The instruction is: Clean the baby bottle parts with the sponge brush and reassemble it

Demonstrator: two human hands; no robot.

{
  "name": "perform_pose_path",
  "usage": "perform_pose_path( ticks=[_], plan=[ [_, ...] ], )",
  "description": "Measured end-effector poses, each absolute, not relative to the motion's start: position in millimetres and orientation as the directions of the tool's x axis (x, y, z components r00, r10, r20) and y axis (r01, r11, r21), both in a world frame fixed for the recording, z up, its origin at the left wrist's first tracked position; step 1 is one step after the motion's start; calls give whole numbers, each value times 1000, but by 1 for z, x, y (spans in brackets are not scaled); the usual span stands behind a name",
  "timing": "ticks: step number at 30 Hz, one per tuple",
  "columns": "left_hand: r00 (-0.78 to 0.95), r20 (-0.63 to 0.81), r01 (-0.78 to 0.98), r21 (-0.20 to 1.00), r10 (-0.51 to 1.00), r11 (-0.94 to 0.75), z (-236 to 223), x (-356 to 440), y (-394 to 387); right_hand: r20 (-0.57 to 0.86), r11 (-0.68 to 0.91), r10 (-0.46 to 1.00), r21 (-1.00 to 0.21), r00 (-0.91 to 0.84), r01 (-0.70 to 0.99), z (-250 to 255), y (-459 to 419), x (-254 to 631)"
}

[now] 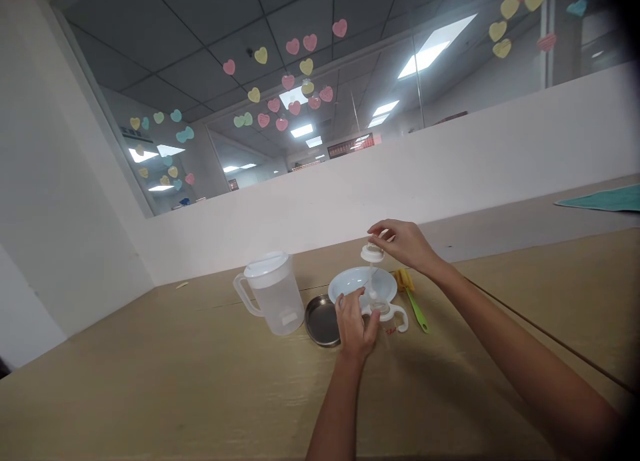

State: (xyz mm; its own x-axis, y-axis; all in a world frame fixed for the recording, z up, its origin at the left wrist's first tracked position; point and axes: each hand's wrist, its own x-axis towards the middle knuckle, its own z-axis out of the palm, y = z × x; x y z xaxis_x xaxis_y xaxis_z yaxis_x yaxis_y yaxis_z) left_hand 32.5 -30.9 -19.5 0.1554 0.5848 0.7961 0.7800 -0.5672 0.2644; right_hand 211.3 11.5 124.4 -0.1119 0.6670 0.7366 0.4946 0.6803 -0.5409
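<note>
Baby bottle (389, 319), clear with white handles, stands upright on the table (240, 401), closer to its back edge than its near edge. Straw lid (373, 253) hangs over the bottle's open mouth, slightly left of its upright axis, the straw pointing down; whether its tip is inside cannot be told. The right hand (403, 240) pinches the lid's top from the right. The left hand (356, 324), nearer the bottle, curls at its left side, thumb against it; its grip on the left handle is hidden. A pale blue bowl (340, 282) sits just behind, a green-handled sponge brush (419, 312) right, a round metal dish (319, 324) and plastic pitcher (277, 301) left. Moving room is widest toward the table's near edge.
</note>
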Motion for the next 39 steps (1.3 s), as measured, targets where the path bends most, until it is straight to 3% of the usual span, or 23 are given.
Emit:
perform_pose_path(
  ticks=[11,13,17,22,28,39],
  plan=[
    [5,799,781,372,601,-501,-20,29,-25,675,545,727,-458,-124,702,98,42,193],
    [-6,803,773,382,596,-507,-20,28,-24,603,523,785,-525,-141,671,88,51,189],
    [-14,803,768,390,596,-507,-21,27,-22,338,386,922,-804,-187,452,66,68,181],
    [-19,774,768,417,633,-486,-24,23,-17,231,290,952,-890,-202,352,46,82,173],
    [-31,734,736,476,678,-482,-27,21,-14,188,229,970,-918,-151,325,33,94,175],
    [-23,691,760,482,722,-436,-33,21,-12,250,241,968,-925,-4,293,44,110,210]
  ],
)
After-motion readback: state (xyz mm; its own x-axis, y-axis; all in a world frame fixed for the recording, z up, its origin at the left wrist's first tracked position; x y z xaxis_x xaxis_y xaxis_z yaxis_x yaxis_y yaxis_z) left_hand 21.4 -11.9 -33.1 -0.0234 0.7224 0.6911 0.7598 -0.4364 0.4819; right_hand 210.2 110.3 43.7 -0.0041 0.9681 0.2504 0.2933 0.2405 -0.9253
